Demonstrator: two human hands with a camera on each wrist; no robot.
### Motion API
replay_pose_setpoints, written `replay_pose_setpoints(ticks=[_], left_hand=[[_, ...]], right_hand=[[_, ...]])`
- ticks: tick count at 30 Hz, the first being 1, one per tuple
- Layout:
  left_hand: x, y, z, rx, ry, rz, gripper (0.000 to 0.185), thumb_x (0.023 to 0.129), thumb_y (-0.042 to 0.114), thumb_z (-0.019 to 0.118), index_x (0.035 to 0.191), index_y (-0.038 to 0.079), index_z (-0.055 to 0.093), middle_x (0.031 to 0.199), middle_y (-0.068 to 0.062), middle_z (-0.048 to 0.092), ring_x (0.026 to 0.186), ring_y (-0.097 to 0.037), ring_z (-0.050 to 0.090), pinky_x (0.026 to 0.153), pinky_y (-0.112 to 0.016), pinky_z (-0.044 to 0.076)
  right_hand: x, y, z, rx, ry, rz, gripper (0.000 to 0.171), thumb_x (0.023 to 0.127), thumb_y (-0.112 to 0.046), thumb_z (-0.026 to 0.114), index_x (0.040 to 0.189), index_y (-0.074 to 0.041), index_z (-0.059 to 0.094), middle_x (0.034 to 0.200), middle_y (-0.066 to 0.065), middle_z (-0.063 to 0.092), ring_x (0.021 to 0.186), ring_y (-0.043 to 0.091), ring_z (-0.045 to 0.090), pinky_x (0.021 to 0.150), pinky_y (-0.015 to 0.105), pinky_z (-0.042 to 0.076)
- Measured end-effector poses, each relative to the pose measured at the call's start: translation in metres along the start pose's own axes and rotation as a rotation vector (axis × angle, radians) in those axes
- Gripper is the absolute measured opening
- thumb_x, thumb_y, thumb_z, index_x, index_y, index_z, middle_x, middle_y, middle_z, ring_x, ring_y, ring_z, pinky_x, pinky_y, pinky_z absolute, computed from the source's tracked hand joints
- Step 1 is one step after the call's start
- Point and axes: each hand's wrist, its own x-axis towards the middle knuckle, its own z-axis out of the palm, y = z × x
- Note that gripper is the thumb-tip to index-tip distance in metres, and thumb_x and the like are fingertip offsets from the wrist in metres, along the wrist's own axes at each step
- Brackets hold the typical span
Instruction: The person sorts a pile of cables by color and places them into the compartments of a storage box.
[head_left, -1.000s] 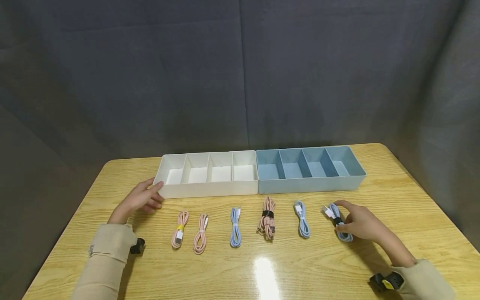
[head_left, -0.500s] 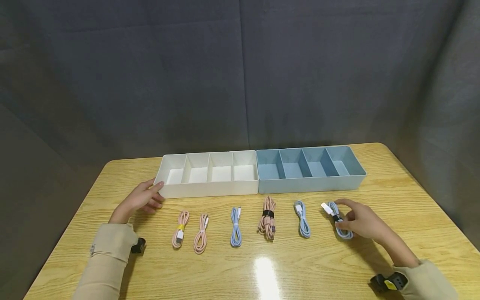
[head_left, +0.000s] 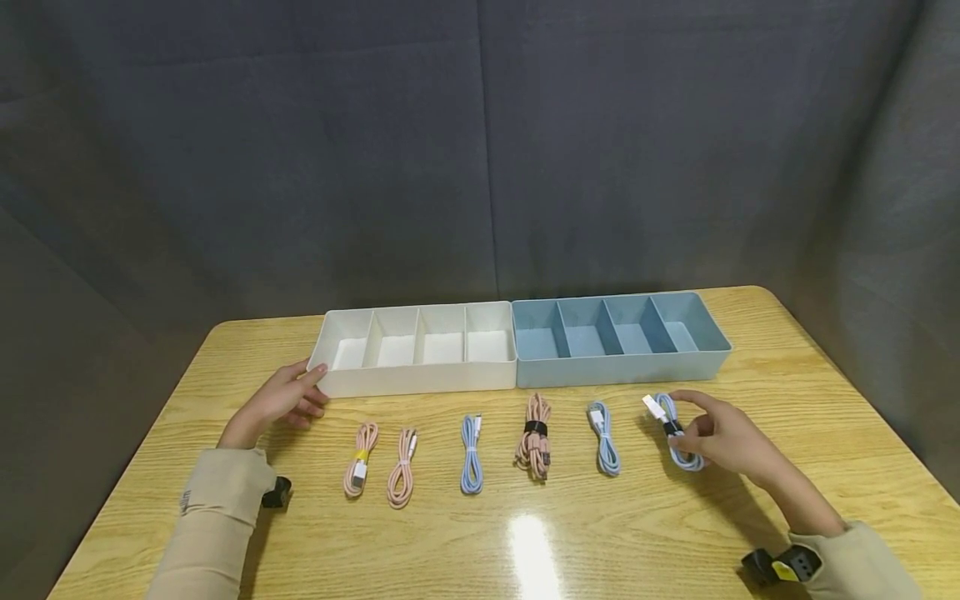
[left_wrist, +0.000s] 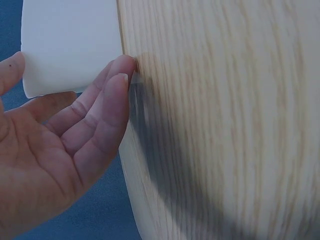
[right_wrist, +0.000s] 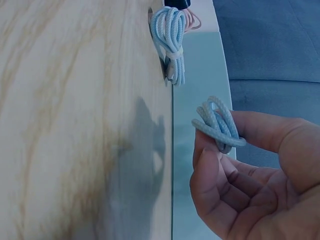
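My right hand [head_left: 723, 437] pinches a coiled light-blue charging cable [head_left: 686, 459] between thumb and fingertips. This cable has a black strap round its middle and a white plug at its upper left. In the right wrist view the coil [right_wrist: 218, 126] shows end-on above the fingertips, and a shadow lies on the wood. At the other side, my left hand [head_left: 281, 396] touches the near left corner of the white divided organizer box [head_left: 416, 380], thumb at the rim, the other fingers loosely bent by the end wall. A light-blue divided box [head_left: 622, 367] adjoins the white one.
Left of the held cable lies another blue cable [head_left: 604, 440], then a pink bundle with black strap [head_left: 535, 437], a blue cable [head_left: 471, 457] and two pink cables, one white-tied [head_left: 401, 475], one yellow-banded [head_left: 360, 460]. A dark curtain [head_left: 480, 150] hangs behind the table [head_left: 420, 558].
My right hand has raised the black-strapped blue cable off the table, moving it slightly up in the head view. The left hand stays at the white box's corner.
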Motion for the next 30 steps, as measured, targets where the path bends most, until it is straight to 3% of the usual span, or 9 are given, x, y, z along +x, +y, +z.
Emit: replay_pose_setpoints(ticks=[13,30], left_hand=[[0.0,-0.001,0.0,0.007,0.005,-0.007,0.063,0.098,0.04,0.034,0.137,-0.008,0.023,0.091,-0.019,0.061,0.071,-0.018,0.062,0.059,-0.035,0.054],[-0.001,0.0,0.001,-0.008,-0.003,-0.009,0.061,0.099,0.038,0.033,0.137,-0.009,0.023,0.092,-0.021,0.06,0.071,-0.018,0.062,0.058,-0.037,0.054]], right_hand=[[0.001,-0.004,-0.004,0.084,0.011,-0.053,0.065,0.082,-0.007,0.066,0.136,0.005,0.031,0.065,0.008,0.057,0.052,0.009,0.047,0.044,0.026,0.04],[0.006,-0.022,-0.01,0.139,0.023,-0.095,0.064,0.084,-0.008,0.064,0.136,0.006,0.029,0.07,0.007,0.061,0.058,0.01,0.053,0.052,0.03,0.046]])
